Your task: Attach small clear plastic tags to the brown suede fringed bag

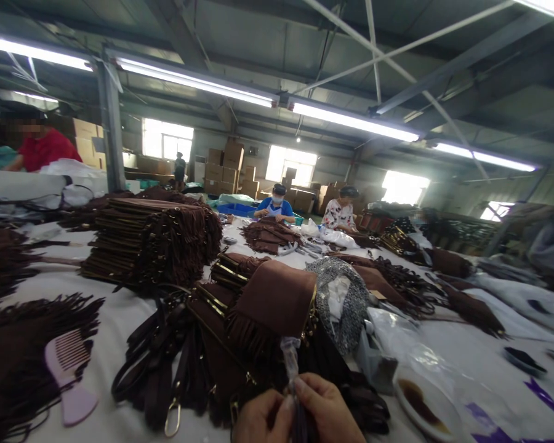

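At the bottom centre my left hand (264,418) and my right hand (327,411) meet, thumbs and fingertips pinched together. Between them rises a narrow clear plastic sleeve (290,358), its loose end pointing away from me. A dark strip runs down from the pinch; what it belongs to is hidden by my fingers. Just beyond lies a stack of brown fringed bags (273,298) with gold-coloured trim. Dark straps (159,363) with a metal snap hook (172,418) lie to the left of my hands.
A pink comb (70,378) rests beside brown fringe at left. Behind it stands a tall stack of brown pieces (120,240). To the right are a small grey box (373,360), a white dish with brown liquid (427,403) and clear plastic. Co-workers sit across the table.
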`<act>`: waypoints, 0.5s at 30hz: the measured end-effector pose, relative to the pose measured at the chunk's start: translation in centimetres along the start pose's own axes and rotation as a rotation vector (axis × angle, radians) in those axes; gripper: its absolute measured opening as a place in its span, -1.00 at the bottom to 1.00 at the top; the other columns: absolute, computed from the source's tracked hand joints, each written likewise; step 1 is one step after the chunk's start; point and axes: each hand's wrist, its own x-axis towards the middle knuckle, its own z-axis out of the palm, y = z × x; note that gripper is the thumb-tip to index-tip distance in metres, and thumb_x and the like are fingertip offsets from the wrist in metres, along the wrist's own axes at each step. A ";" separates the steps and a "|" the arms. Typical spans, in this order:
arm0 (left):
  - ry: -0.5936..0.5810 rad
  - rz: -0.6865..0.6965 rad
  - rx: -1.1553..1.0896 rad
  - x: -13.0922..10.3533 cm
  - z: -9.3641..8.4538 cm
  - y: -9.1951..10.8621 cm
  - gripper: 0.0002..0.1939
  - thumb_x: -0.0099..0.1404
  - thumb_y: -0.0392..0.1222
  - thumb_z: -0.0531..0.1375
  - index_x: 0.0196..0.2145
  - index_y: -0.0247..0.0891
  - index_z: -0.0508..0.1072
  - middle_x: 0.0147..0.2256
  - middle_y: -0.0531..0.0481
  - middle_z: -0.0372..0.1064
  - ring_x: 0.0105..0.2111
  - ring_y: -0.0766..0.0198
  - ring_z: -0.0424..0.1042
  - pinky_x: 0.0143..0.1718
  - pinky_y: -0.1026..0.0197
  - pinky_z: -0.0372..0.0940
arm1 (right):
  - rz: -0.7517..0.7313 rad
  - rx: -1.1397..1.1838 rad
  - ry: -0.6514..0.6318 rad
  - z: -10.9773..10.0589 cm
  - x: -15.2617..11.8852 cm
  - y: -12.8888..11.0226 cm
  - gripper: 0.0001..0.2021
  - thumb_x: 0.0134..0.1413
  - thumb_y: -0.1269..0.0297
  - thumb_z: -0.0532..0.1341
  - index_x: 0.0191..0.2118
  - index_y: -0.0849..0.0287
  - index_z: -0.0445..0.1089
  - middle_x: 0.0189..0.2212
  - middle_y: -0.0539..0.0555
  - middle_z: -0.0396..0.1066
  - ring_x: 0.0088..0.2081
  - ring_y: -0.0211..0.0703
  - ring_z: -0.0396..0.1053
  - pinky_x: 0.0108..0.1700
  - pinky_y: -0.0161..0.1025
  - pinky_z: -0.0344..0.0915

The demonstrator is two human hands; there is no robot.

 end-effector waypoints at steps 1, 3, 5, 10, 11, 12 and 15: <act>-0.014 -0.064 -0.065 0.3 -0.4 0.2 -0.48 0.07 0.33 0.20 -0.57 -0.24 0.48 -0.64 0.03 0.29 -0.59 0.27 0.21 -0.52 0.23 0.06 | 0.019 0.014 -0.008 -0.1 0.0 0.0 -0.51 -0.22 -0.12 0.42 -0.45 0.31 0.46 -0.61 -0.01 0.36 -0.58 -0.37 0.22 -0.47 -0.39 0.17; -0.035 -0.217 -0.221 0.9 -1.0 0.6 -0.45 -0.03 0.36 0.27 -0.51 -0.26 0.48 -0.66 0.10 0.24 -0.62 0.31 0.16 -0.56 0.27 0.05 | 0.046 0.026 -0.030 -0.2 0.1 0.2 -0.50 -0.19 -0.14 0.41 -0.45 0.31 0.45 -0.63 0.00 0.37 -0.63 -0.41 0.19 -0.53 -0.41 0.11; -0.071 -0.322 -0.352 1.3 -1.1 1.1 -0.42 -0.12 0.34 0.33 -0.43 -0.30 0.51 -0.65 0.11 0.25 -0.62 0.33 0.17 -0.58 0.29 0.05 | 0.052 0.054 -0.048 0.0 0.2 0.5 -0.49 -0.19 -0.13 0.41 -0.45 0.32 0.44 -0.61 0.01 0.39 -0.63 -0.39 0.23 -0.53 -0.40 0.14; -0.109 -0.371 -0.486 1.3 -0.5 1.9 -0.45 -0.16 0.22 0.41 -0.40 -0.34 0.53 -0.64 0.08 0.28 -0.63 0.35 0.22 -0.61 0.32 0.05 | 0.057 0.099 -0.047 0.5 0.1 0.7 -0.47 -0.24 -0.16 0.42 -0.49 0.32 0.40 -0.64 0.01 0.38 -0.65 -0.37 0.26 -0.55 -0.39 0.18; -0.095 -0.362 -0.482 1.2 -0.4 1.9 -0.46 -0.16 0.21 0.41 -0.42 -0.35 0.52 -0.64 0.07 0.30 -0.62 0.35 0.23 -0.61 0.31 0.07 | 0.058 0.090 -0.038 0.5 0.0 0.6 -0.46 -0.25 -0.16 0.43 -0.49 0.32 0.40 -0.64 0.01 0.37 -0.66 -0.38 0.24 -0.57 -0.40 0.16; -0.078 -0.350 -0.469 1.2 -0.4 1.9 -0.47 -0.15 0.20 0.41 -0.43 -0.34 0.52 -0.64 0.06 0.31 -0.63 0.35 0.23 -0.61 0.31 0.08 | 0.059 0.082 -0.029 0.5 0.0 0.5 -0.46 -0.25 -0.16 0.43 -0.50 0.33 0.40 -0.65 0.01 0.37 -0.67 -0.40 0.23 -0.58 -0.41 0.13; -0.027 -0.319 -0.388 1.2 -0.2 1.4 -0.52 -0.09 0.20 0.38 -0.47 -0.31 0.50 -0.67 0.09 0.28 -0.66 0.36 0.20 -0.64 0.31 0.07 | 0.064 0.065 -0.011 0.5 -0.2 0.3 -0.47 -0.24 -0.15 0.43 -0.50 0.32 0.39 -0.66 0.02 0.38 -0.68 -0.41 0.21 -0.59 -0.42 0.11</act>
